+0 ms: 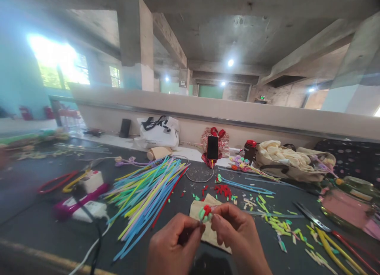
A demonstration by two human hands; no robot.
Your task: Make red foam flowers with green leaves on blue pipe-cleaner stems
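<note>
Near the front middle of the dark table, my left hand [177, 243] pinches the lower side of a small red and green fuzzy piece [205, 212]. My right hand [239, 234] has its fingers closed on the same piece from the right. Both hands are above a beige cloth [210, 236]. Behind them lie a small heap of red bits [223, 191] and a few blue stems with a red and green tip [246, 184]. To the left, a large bundle of coloured fuzzy stems [151, 199] is spread out.
Scissors [313, 215] and yellow-green bits [277, 225] lie to the right, near a glass jar [350, 203]. A phone [212, 148] and white bag [158, 133] stand behind. A power strip [89, 201] with cables is left.
</note>
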